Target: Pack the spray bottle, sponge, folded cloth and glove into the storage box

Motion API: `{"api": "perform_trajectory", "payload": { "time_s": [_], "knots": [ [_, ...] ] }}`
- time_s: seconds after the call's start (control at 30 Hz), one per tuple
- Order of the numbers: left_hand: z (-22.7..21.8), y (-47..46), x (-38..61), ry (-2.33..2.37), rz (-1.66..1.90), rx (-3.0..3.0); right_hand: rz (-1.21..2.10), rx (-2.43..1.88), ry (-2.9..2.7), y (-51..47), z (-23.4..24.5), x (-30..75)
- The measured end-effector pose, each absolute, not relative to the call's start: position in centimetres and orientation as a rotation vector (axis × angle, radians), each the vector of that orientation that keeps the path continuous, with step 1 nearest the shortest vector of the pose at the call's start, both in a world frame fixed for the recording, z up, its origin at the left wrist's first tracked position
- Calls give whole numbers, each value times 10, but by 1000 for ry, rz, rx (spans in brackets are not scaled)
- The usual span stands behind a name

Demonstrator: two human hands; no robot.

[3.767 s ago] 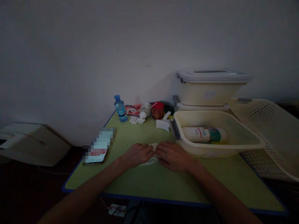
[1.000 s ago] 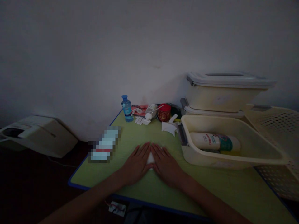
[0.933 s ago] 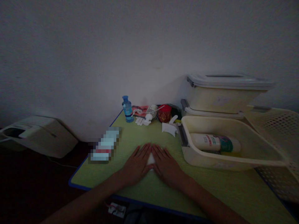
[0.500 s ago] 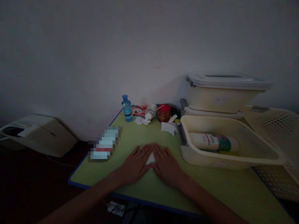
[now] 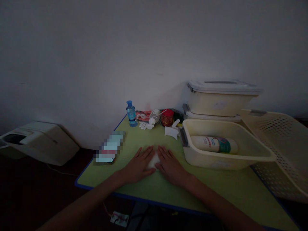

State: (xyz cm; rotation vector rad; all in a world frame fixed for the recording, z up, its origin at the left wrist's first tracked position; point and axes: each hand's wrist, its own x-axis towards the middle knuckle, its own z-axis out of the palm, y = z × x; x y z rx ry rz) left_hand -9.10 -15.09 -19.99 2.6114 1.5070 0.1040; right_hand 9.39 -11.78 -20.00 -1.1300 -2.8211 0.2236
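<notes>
A small flat white piece (image 5: 153,162), possibly paper or cloth, lies on the green tabletop (image 5: 149,192). Its sides are covered by my hands, so I cannot tell its full shape. My left hand (image 5: 139,165) rests palm down over its left side, fingers stretched out. From the right, my right hand (image 5: 169,166) lies flat on it with fingers extended. The fingertips of the two hands point away from me and lean toward each other, with a narrow gap showing white between them.
A pale bin (image 5: 226,163) holding a white-and-green bottle (image 5: 214,144) stands at right, before lidded boxes (image 5: 221,101) and a perforated basket (image 5: 281,134). Toward the wall are a blue bottle (image 5: 131,114), white gloves (image 5: 146,125) and a red jar (image 5: 167,118). A blurred-out phone (image 5: 110,147) lies left.
My hands have parted slightly at the fingertips and thumbs, showing more of the gap between them. They stay flat on the white piece. The view has shifted a little.
</notes>
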Motion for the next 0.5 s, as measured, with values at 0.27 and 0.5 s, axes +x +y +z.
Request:
{"api": "perform_trajectory", "payload": {
  "time_s": [0.27,0.5],
  "knots": [
    [-167,-147,-95,1495,115,2612,204,-1096,-2815,-115,-173,96],
    [-205,-167,-79,1480,112,2629,209,-1080,-2849,-118,-195,98]
  ]
}}
